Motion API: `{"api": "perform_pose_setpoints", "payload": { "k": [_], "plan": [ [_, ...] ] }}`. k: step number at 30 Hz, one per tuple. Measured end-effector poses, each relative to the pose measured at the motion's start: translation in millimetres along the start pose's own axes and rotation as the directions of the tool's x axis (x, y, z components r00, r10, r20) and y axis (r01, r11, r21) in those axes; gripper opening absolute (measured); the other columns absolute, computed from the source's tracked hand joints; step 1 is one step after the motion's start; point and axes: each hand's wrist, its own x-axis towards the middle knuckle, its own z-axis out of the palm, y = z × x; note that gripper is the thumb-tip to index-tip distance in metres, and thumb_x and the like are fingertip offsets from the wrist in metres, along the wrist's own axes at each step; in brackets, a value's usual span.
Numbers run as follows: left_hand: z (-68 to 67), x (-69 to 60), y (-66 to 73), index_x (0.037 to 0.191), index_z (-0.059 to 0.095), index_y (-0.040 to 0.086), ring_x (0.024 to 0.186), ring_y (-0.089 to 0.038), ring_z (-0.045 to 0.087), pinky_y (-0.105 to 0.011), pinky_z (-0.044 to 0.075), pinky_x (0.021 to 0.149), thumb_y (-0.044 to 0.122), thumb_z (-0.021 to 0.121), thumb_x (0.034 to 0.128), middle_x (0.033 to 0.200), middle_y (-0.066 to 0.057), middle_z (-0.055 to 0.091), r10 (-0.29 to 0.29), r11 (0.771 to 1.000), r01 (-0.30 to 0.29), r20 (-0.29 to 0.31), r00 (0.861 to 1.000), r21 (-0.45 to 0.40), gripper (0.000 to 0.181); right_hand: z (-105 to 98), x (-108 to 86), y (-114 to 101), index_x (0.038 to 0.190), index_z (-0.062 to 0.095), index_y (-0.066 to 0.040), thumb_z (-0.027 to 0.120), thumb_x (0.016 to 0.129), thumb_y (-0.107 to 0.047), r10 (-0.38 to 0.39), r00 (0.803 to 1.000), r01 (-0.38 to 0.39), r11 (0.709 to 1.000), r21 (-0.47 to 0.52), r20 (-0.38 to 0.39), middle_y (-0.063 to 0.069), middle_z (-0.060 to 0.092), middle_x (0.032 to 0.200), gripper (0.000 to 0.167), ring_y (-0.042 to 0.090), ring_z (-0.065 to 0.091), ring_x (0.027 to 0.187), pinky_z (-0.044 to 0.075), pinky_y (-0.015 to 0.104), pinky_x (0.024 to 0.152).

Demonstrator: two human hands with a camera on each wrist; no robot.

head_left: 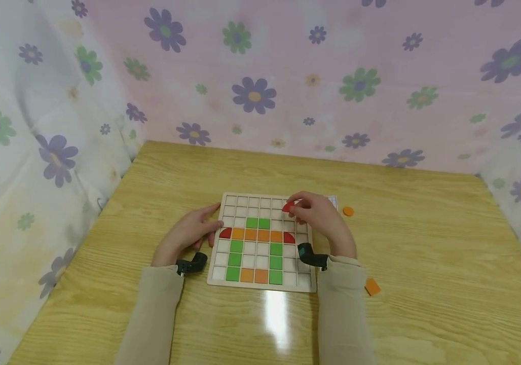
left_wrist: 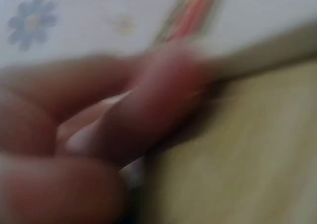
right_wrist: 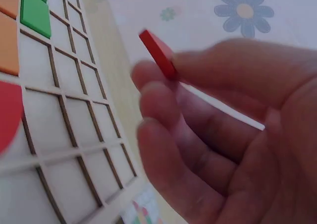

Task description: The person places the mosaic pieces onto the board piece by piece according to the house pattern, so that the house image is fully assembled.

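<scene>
A wooden grid board (head_left: pixel 296 263) lies in front of me, with green, orange and red tiles set in its cells. My left hand (head_left: pixel 192 228) grips the board's left edge, its thumb on the rim; the left wrist view is blurred, and part of the fingers is hidden. Over the board's upper right, my right hand (head_left: pixel 322 215) pinches a red tile (right_wrist: pixel 159 55) with one curved side between thumb and fingertips. That tile is above the cells, apart from them. Two red quarter-round tiles, left (head_left: pixel 226 233) and right (head_left: pixel 289 238), end the row of orange tiles (head_left: pixel 251 234).
To the right of the board, a round orange piece (head_left: pixel 348 211) and an orange five-sided piece (head_left: pixel 372 287) lie on the wooden table (head_left: pixel 424 243). A printed card (head_left: pixel 333 201) shows partly from behind the board's upper right. Flowered cloth (head_left: pixel 288 66) hangs around the table.
</scene>
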Motion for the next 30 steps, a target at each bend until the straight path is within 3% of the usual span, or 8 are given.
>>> {"api": "perform_pose_setpoints", "payload": {
  "k": [4, 7, 13, 17, 24, 30],
  "plan": [
    [4.4, 1.2, 2.6, 0.136, 0.032, 0.037, 0.032, -0.016, 0.032, -0.029, 0.032, 0.030, 0.039, 0.058, 0.0852, 0.055, -0.015, 0.055, -0.007, 0.999, 0.011, -0.094, 0.996, 0.042, 0.058, 10, 7.2, -3, 0.106, 0.061, -0.014, 0.054, 0.089, -0.019, 0.006, 1.000, -0.008, 0.998, -0.055, -0.031, 0.009, 0.064, 0.088, 0.019, 0.025, 0.059, 0.073, 0.049, 0.037, 0.067],
    [5.8, 1.6, 4.1, 0.136, 0.033, 0.036, 0.031, -0.016, 0.033, -0.030, 0.032, 0.030, 0.037, 0.059, 0.0847, 0.053, -0.014, 0.055, -0.002, 0.997, 0.010, -0.117, 0.993, 0.072, 0.058, 21, 12.6, -8, 0.110, 0.061, -0.015, 0.055, 0.089, -0.022, 0.002, 0.999, -0.006, 0.992, -0.127, -0.036, 0.004, 0.063, 0.088, 0.024, 0.020, 0.059, 0.071, 0.047, 0.033, 0.064],
    [4.6, 2.5, 4.1, 0.137, 0.031, 0.036, 0.031, -0.017, 0.033, -0.029, 0.033, 0.031, 0.036, 0.060, 0.0847, 0.053, -0.014, 0.056, -0.012, 0.994, 0.025, -0.122, 0.993, 0.102, 0.059, 49, 24.9, -15, 0.109, 0.061, -0.017, 0.057, 0.087, -0.021, -0.006, 1.000, 0.005, 0.985, -0.173, -0.007, 0.000, 0.061, 0.086, 0.022, 0.016, 0.058, 0.064, 0.047, 0.028, 0.060],
    [1.8, 3.0, 2.5, 0.137, 0.031, 0.036, 0.031, -0.017, 0.032, -0.028, 0.033, 0.031, 0.035, 0.060, 0.0846, 0.053, -0.013, 0.055, -0.018, 0.996, 0.029, -0.123, 0.992, 0.084, 0.060, 64, 31.2, -17, 0.105, 0.063, -0.019, 0.059, 0.085, -0.022, -0.022, 1.000, 0.022, 0.977, -0.210, 0.003, -0.003, 0.061, 0.086, 0.020, 0.014, 0.055, 0.070, 0.046, 0.028, 0.066],
    [3.9, 5.3, 0.5, 0.137, 0.032, 0.036, 0.032, -0.016, 0.032, -0.027, 0.032, 0.031, 0.034, 0.062, 0.0838, 0.055, -0.013, 0.054, -0.015, 1.000, 0.017, -0.093, 0.996, 0.015, 0.061, 74, 30.1, -20, 0.099, 0.061, -0.021, 0.060, 0.084, -0.022, 0.008, 1.000, -0.006, 0.972, -0.234, 0.009, -0.004, 0.059, 0.083, 0.014, 0.016, 0.051, 0.073, 0.043, 0.028, 0.066],
    [6.0, 7.2, -0.1, 0.137, 0.030, 0.038, 0.033, -0.016, 0.033, -0.028, 0.033, 0.032, 0.032, 0.061, 0.0846, 0.057, -0.014, 0.056, -0.037, 0.999, 0.039, -0.082, 0.996, 0.020, 0.061, 84, 31.2, -26, 0.099, 0.061, -0.019, 0.061, 0.085, -0.019, -0.044, 0.999, 0.048, 0.965, -0.256, 0.022, -0.004, 0.060, 0.085, 0.014, 0.014, 0.053, 0.075, 0.044, 0.029, 0.068]
  ]
}}
